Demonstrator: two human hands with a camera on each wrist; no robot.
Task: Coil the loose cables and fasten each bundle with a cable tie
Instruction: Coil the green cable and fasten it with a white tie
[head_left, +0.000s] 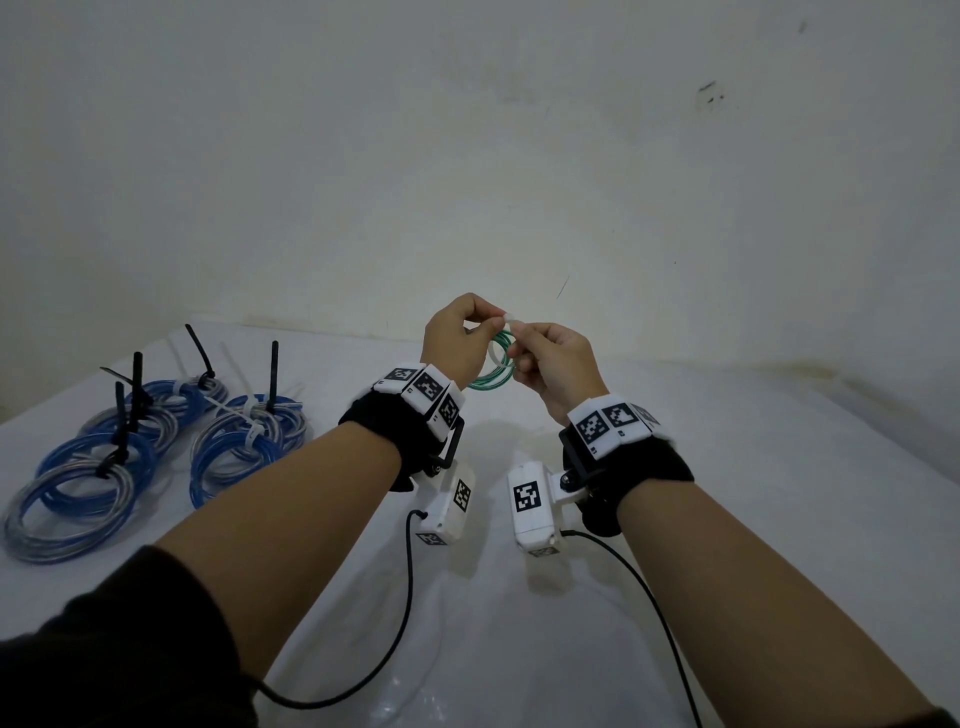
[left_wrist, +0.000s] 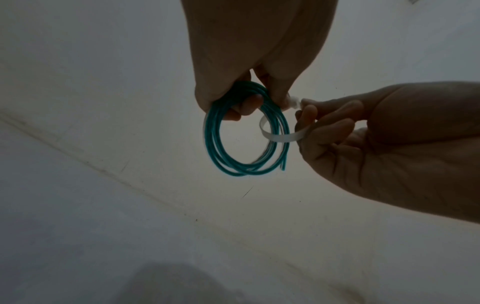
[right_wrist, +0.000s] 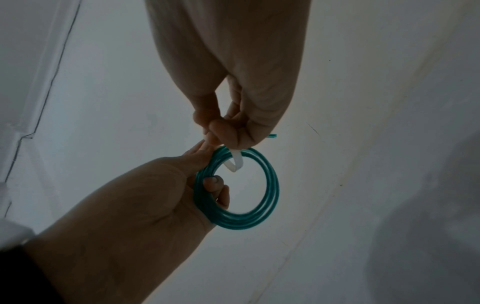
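White tabletop sits under two raised hands; tied blue and silver cable bundles lie off to the left; the left hand grips a small coil of thin green cable in the air; the right hand pinches a white plastic cable tie looped round it; if the tip misses its little head, the loop could spring open and the coil unwind.

Black wristbands, white tagged camera blocks, dark sleeve
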